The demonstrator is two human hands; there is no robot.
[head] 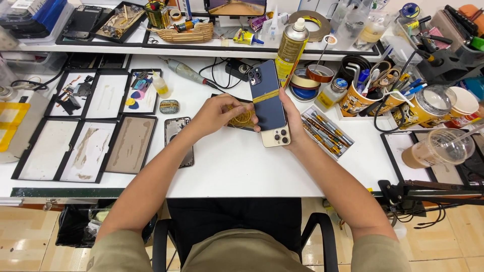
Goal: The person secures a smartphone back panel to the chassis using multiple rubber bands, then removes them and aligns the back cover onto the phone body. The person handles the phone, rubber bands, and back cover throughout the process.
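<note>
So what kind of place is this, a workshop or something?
Most likely a phone repair bench. The left hand and right hand hold two stacked phones bound with a yellow band, a phone back housing lies on the white table, and a tray of small tools sits beside them.

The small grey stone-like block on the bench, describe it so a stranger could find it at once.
Start at the white workbench, left of the left hand. Just above the bare phone back housing lies the small grey block, speckled and rounded, unlike the flat black trays beside it.
</note>
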